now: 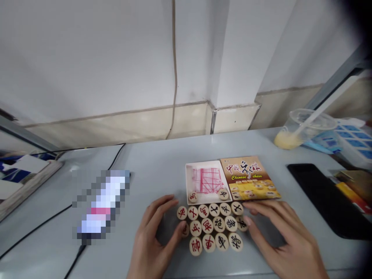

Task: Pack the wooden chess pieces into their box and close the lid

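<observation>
Several round Chinese chess pieces (207,224) are gathered in three rows on the table, with red characters mostly on the left and black ones on the right. My left hand (158,234) curves around their left side, its thumb against the end piece of the middle row and partly covering it. On the opposite side, my right hand (286,232) has its thumb at the black end piece of that row. Both hands have fingers apart. Behind the rows lies a white box tray (188,176) holding two pieces and a folded pink-lined sheet. The printed Chinese chess lid (250,178) adjoins it.
A blurred-out lit device (104,205) with a cable lies at left. At right are a black phone (325,199), a plastic cup (302,128) with a straw and yellowish drink, and a blue-and-white package (356,139). A wall (116,58) stands behind the table (151,166).
</observation>
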`<state>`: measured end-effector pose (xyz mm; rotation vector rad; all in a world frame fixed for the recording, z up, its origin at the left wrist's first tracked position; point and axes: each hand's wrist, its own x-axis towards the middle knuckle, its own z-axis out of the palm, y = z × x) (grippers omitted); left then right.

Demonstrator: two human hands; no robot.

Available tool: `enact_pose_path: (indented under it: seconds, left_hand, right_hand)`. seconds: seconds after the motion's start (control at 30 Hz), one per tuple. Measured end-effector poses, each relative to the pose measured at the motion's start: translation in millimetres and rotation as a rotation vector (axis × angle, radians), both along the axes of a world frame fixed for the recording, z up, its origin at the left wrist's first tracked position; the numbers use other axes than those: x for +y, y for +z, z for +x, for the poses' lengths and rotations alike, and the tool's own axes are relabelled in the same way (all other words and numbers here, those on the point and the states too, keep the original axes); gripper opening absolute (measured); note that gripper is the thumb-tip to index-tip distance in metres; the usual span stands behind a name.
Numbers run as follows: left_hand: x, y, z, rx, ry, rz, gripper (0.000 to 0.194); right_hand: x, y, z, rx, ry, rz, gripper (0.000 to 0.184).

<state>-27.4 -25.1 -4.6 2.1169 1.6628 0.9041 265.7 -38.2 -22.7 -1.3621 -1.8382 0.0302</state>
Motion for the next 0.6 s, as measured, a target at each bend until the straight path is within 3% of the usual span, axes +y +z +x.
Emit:
enact_pose_path:
  seconds: [0.43, 0.6]
  left_hand:
    - [6, 0.4, -4, -0.089, 0.030, -0.045, 0.022]
    - [13, 6.9, 12, -0.110, 0.065, 0.050, 0.020]
  right_hand:
    - [1, -1.8, -2, -0.057, -0.006, -0.022, 0.024]
    - [9, 8.2, -11, 0.062, 0.004, -0.011, 0.026]
